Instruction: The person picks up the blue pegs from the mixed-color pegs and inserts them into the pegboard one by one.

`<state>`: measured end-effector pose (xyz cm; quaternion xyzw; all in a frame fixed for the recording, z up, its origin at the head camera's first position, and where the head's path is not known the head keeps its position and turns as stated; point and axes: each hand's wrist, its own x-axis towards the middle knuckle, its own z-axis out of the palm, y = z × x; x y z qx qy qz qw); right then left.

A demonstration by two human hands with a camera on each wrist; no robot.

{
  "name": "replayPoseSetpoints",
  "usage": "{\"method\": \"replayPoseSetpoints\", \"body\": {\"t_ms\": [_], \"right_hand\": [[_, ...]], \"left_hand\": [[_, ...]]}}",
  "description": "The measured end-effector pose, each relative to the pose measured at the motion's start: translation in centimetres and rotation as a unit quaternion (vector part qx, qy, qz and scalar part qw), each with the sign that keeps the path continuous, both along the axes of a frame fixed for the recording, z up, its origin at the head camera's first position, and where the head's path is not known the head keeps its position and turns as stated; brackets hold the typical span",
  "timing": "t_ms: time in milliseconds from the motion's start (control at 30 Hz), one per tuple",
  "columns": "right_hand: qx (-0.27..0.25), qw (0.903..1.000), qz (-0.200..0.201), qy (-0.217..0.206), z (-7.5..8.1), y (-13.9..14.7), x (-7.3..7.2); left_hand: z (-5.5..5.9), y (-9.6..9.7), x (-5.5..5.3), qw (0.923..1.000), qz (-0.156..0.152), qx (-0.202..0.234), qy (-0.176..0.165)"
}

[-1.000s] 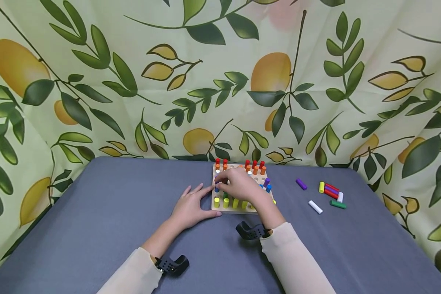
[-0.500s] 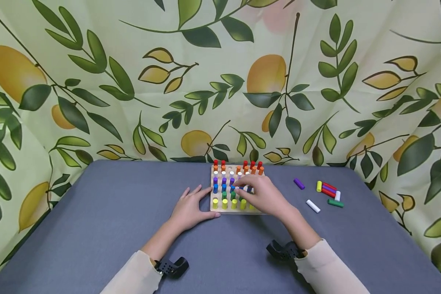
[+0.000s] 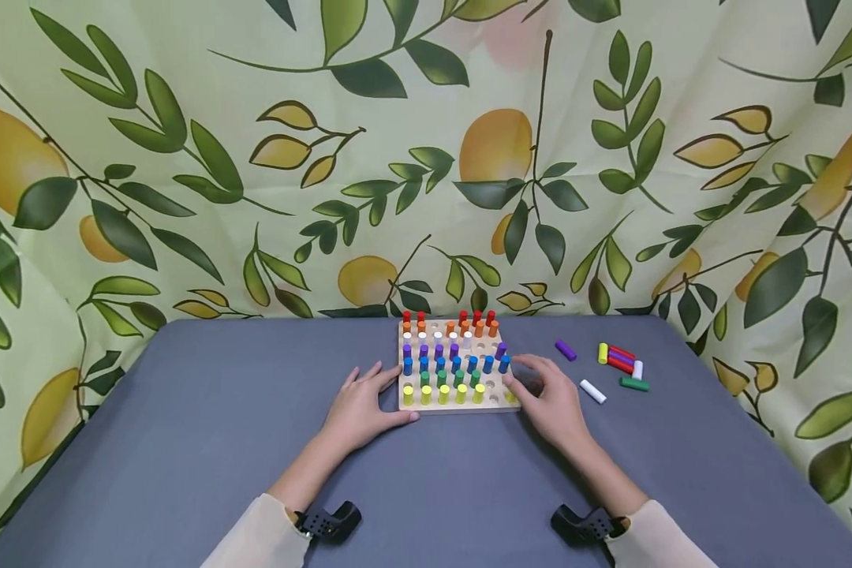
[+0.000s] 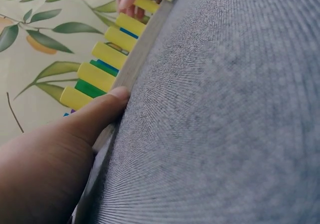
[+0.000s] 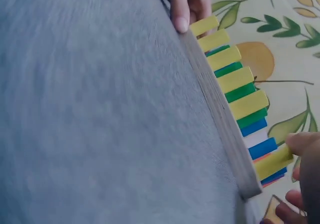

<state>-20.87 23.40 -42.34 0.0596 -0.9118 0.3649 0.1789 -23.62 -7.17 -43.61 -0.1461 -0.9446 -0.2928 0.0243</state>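
Note:
A wooden pegboard (image 3: 436, 409) with rows of coloured pegs lies on the table. My left hand (image 3: 360, 406) rests at its near left corner, fingers spread along the left side and thumb against the front edge. In the left wrist view that thumb (image 4: 102, 109) lies on the board's edge below the yellow pegs. My right hand (image 3: 555, 401) is at the board's right side, thumb and forefinger apart. Its thumb tip is right at the top of the end yellow peg (image 5: 275, 164) in the right wrist view. Green pegs (image 3: 458, 378) and blue pegs (image 3: 456, 365) stand behind the yellow row.
Right of the board lie loose pegs: a purple one (image 3: 566, 350), a white one (image 3: 592, 392), a green one (image 3: 634, 384), and a small cluster with a yellow peg (image 3: 603, 353) and red pegs (image 3: 621, 364). A leaf-patterned cloth (image 3: 397, 158) hangs behind the grey table (image 3: 255, 442).
My right hand has moved from over the board's left columns, across the middle, to its right side, and its thumb and forefinger have spread. The left hand stays at the corner.

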Motion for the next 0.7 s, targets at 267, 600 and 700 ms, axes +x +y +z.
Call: {"method": "replayPoseSetpoints", "body": {"t_ms": [267, 600, 700], "right_hand": [[-0.064, 0.9961, -0.01, -0.061, -1.8, -0.9, -0.9], [-0.071, 0.9945, 0.048, -0.061, -1.7, -1.3, -1.7], [-0.063, 0.9949, 0.051, -0.061, -1.6, -1.1, -1.8]], "left_hand": [[-0.3, -1.0, 0.7, 0.9999, 0.007, -0.009, 0.011], [-0.1, -1.2, 0.7, 0.9996, 0.012, -0.017, 0.018], [0.1, -1.1, 0.6, 0.9996, 0.012, -0.018, 0.019]]}}
